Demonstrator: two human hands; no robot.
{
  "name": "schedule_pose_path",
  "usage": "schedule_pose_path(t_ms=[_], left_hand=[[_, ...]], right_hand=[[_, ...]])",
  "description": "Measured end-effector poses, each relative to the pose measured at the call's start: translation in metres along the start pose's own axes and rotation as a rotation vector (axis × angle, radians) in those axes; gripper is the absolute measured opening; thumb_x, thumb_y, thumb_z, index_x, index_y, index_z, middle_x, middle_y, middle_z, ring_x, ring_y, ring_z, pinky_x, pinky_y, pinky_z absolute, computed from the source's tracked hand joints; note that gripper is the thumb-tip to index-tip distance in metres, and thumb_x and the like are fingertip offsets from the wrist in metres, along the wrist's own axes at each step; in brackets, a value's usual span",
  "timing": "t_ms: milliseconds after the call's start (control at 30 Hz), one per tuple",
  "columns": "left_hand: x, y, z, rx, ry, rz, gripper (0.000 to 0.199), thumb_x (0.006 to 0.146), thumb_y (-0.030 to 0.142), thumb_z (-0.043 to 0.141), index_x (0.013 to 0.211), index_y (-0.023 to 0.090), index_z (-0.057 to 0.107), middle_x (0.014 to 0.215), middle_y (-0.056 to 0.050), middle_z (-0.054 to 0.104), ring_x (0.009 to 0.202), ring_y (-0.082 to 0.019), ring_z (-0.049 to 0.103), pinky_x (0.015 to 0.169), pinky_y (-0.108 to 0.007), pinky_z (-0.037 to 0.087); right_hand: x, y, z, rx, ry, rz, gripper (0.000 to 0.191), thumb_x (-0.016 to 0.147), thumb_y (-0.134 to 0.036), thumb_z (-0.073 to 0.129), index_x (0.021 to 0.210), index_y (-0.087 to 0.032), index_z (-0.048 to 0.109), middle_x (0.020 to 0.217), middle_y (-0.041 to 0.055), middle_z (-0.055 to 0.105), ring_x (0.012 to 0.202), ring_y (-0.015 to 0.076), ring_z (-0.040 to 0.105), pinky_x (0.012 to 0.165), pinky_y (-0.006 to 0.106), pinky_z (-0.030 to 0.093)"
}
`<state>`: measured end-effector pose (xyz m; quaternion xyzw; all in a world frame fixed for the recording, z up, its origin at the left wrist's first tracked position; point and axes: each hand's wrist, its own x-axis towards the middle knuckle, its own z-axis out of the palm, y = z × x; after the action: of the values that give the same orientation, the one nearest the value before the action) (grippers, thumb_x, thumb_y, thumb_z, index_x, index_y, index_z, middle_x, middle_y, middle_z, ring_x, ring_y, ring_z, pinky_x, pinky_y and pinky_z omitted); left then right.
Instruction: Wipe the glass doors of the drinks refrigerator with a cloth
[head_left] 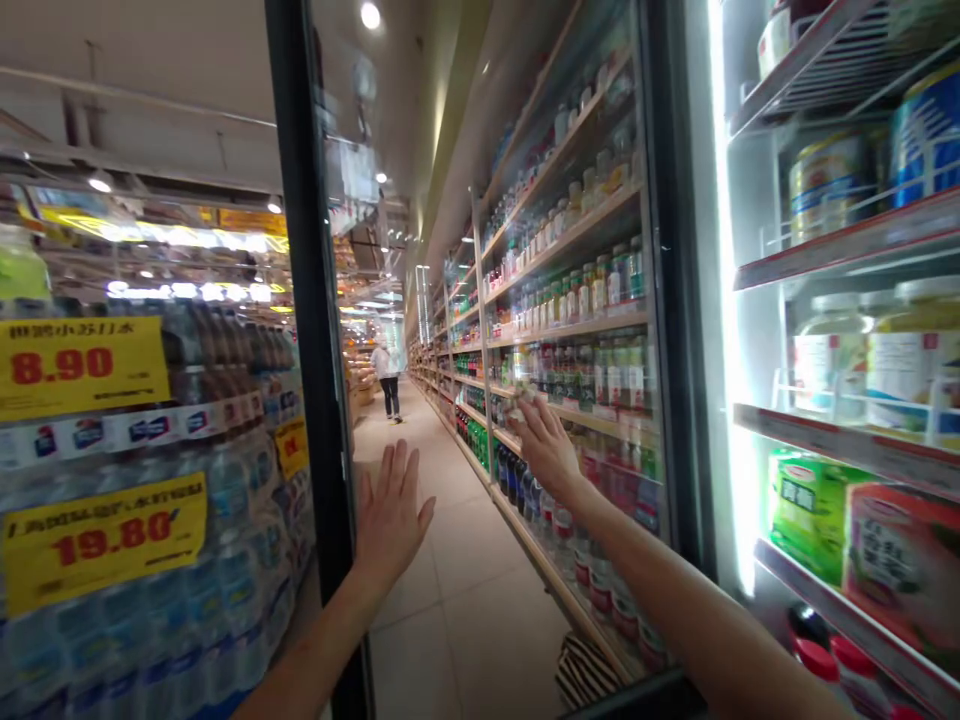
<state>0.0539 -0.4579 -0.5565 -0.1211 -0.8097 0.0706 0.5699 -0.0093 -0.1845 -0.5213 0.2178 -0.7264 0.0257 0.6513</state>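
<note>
A tall glass fridge door [442, 520] with a black frame [304, 250] stands swung out in front of me. My left hand [391, 505] is raised palm-forward at the glass near the frame's left upright, with fingers stretched out and nothing held. Farther right, my right hand [546, 440] has its fingers spread at the pane, and a faint reflection of them shows beside the fingertips. It is empty too. Whether both palms press on the glass, I cannot tell for certain.
Lit fridge shelves [847, 440] with jars, cans and packets stand at the right. Stacked bottled water [150, 610] with yellow price signs [105, 540] fills the left. Through or in the glass show bottle shelves [555, 320], a tiled aisle and a distant person [388, 375]. Striped cloth [589, 672] appears low down.
</note>
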Motion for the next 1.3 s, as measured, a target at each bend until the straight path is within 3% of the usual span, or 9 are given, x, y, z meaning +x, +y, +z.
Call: schedule_pose_path(t_ms=[67, 267, 467, 633, 700, 867, 1033, 1100, 1300], left_hand=[[-0.001, -0.003, 0.0, 0.004, 0.0, 0.022, 0.056, 0.084, 0.028, 0.042, 0.135, 0.008, 0.033, 0.144, -0.017, 0.031, 0.135, -0.029, 0.025, 0.108, -0.052, 0.018], [0.009, -0.008, -0.006, -0.035, -0.002, 0.02, 0.057, 0.084, 0.03, 0.042, 0.136, 0.008, 0.033, 0.144, -0.016, 0.031, 0.136, -0.028, 0.023, 0.109, -0.05, 0.014], [0.053, -0.016, -0.022, -0.072, -0.042, -0.102, 0.067, 0.084, 0.039, 0.044, 0.139, 0.007, 0.026, 0.149, -0.016, 0.019, 0.139, -0.027, 0.012, 0.11, -0.049, 0.012], [0.062, -0.02, -0.024, -0.064, -0.078, -0.111, 0.072, 0.083, 0.042, 0.047, 0.14, 0.005, 0.023, 0.15, -0.017, 0.015, 0.139, -0.028, 0.009, 0.11, -0.048, 0.012], [0.061, -0.018, -0.024, -0.067, -0.076, -0.121, 0.073, 0.083, 0.043, 0.047, 0.14, 0.005, 0.022, 0.15, -0.016, 0.014, 0.139, -0.029, 0.008, 0.11, -0.049, 0.012], [0.06, -0.017, -0.023, -0.06, -0.068, -0.12, 0.072, 0.082, 0.041, 0.047, 0.14, 0.005, 0.023, 0.15, -0.017, 0.015, 0.139, -0.029, 0.009, 0.11, -0.048, 0.013], [0.059, -0.019, -0.019, -0.043, -0.045, -0.108, 0.072, 0.082, 0.04, 0.047, 0.14, 0.006, 0.022, 0.149, -0.017, 0.016, 0.139, -0.028, 0.01, 0.11, -0.048, 0.015], [0.058, -0.019, -0.018, -0.049, -0.042, -0.11, 0.072, 0.083, 0.04, 0.046, 0.141, 0.006, 0.021, 0.149, -0.017, 0.016, 0.139, -0.028, 0.01, 0.11, -0.049, 0.015], [0.054, -0.021, -0.016, -0.081, -0.025, -0.095, 0.069, 0.083, 0.04, 0.042, 0.14, 0.006, 0.022, 0.149, -0.017, 0.017, 0.139, -0.027, 0.01, 0.11, -0.049, 0.014]], right_hand=[[0.0, -0.002, -0.001, -0.029, -0.036, -0.008, 0.042, 0.083, -0.013, 0.043, 0.121, -0.026, 0.053, 0.135, 0.0043, 0.047, 0.134, 0.0231, 0.027, 0.107, 0.047, 0.027], [0.019, 0.036, -0.005, -0.073, 0.256, 0.589, 0.05, 0.086, -0.019, 0.033, 0.135, -0.014, 0.036, 0.133, 0.0143, 0.047, 0.131, 0.0257, 0.032, 0.102, 0.05, 0.034], [0.017, 0.032, -0.008, -0.002, 0.01, 0.224, 0.041, 0.082, -0.016, 0.037, 0.12, -0.018, 0.053, 0.137, 0.0078, 0.042, 0.137, 0.0233, 0.019, 0.108, 0.044, 0.03], [0.024, 0.056, -0.014, -0.054, 0.167, 0.621, 0.045, 0.083, -0.018, 0.036, 0.125, -0.011, 0.047, 0.143, 0.0154, 0.031, 0.134, 0.0278, 0.022, 0.106, 0.053, 0.028], [0.026, 0.048, -0.013, -0.033, 0.143, 0.546, 0.045, 0.082, -0.016, 0.036, 0.126, -0.009, 0.047, 0.141, 0.0159, 0.033, 0.135, 0.0275, 0.019, 0.108, 0.052, 0.026], [0.019, 0.014, -0.012, 0.058, -0.103, 0.001, 0.048, 0.08, -0.012, 0.041, 0.127, -0.019, 0.048, 0.133, 0.0066, 0.047, 0.135, 0.0232, 0.022, 0.109, 0.046, 0.028], [0.034, 0.045, -0.014, -0.002, 0.155, 0.465, 0.052, 0.084, -0.017, 0.034, 0.136, -0.015, 0.034, 0.133, 0.0124, 0.047, 0.133, 0.0246, 0.027, 0.105, 0.051, 0.03], [0.044, 0.046, -0.011, -0.009, 0.205, 0.508, 0.05, 0.084, -0.017, 0.033, 0.133, -0.011, 0.036, 0.135, 0.0155, 0.044, 0.134, 0.0243, 0.026, 0.108, 0.052, 0.026], [0.042, 0.001, 0.0, 0.046, -0.076, -0.091, 0.041, 0.08, -0.01, 0.038, 0.117, -0.019, 0.055, 0.137, 0.0067, 0.044, 0.137, 0.0219, 0.019, 0.11, 0.047, 0.027]])
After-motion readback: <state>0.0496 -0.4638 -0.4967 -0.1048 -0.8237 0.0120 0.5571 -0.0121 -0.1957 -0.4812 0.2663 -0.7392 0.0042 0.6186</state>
